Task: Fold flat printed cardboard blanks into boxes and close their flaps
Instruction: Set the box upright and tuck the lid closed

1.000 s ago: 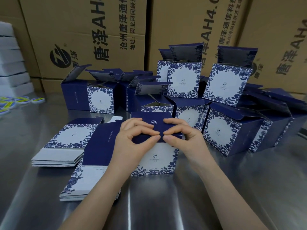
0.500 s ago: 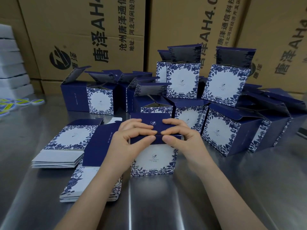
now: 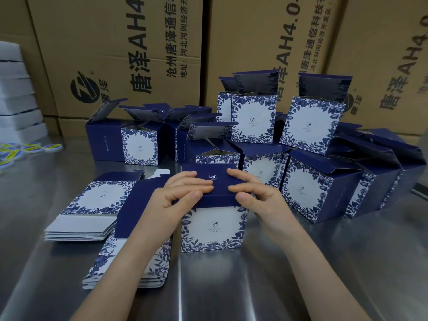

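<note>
The box [image 3: 213, 230] stands upright on the steel table [image 3: 301, 269], centre of the frame and slightly low, its white, flower-edged face towards the camera. Its navy top flap [image 3: 215, 181] now lies flat across the opening, small logo showing. 1 second ago that flap was bowed and held at its middle, the 2 thumbs almost touching there. Since then the hands have slid apart towards the front corners and the flap has come down level.

The left hand [image 3: 176, 200] has its fingers laid over the flap's left part and its thumb against the front edge, a narrow grip pinching that edge. The right hand [image 3: 259, 198] mirrors it on the right side. Whether the tuck tongue is fully inside is hidden by the thumbs.

My judgement is that this closure is nearly done and needs only a final press along the front fold. If the tongue has caught on the front wall, the flap could spring up.

To the left lie 2 piles of flat blanks, 1 at mid left [image 3: 92, 205] and 1 nearer [image 3: 129, 265], partly under the left forearm. Behind and to the right stand many formed boxes [image 3: 310, 195] with lids up. Brown cartons [image 3: 139, 54] fill the background.
</note>
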Demonstrator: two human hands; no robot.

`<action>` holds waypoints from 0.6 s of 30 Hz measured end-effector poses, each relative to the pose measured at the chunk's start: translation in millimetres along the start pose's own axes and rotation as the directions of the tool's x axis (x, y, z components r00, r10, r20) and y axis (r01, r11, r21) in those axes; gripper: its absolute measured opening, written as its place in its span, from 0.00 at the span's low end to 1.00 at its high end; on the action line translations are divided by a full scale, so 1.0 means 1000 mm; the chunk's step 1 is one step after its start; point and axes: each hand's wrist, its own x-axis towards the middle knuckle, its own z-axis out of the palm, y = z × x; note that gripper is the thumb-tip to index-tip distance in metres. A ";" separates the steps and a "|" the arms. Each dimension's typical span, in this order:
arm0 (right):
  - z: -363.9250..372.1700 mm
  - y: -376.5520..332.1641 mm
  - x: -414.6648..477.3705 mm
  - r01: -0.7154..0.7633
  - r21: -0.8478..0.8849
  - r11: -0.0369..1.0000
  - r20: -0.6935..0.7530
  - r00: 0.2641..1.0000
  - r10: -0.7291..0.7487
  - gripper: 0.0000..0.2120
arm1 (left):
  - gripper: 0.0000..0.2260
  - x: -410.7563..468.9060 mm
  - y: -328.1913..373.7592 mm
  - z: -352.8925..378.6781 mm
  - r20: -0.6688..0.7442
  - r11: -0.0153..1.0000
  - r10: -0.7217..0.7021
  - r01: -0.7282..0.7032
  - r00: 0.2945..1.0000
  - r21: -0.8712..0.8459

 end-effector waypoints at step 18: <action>0.020 0.000 -0.014 0.216 -0.542 0.812 -0.178 0.915 -0.363 0.08 | 0.21 -0.011 -0.006 0.026 -0.461 0.985 -0.160 0.171 0.873 -0.019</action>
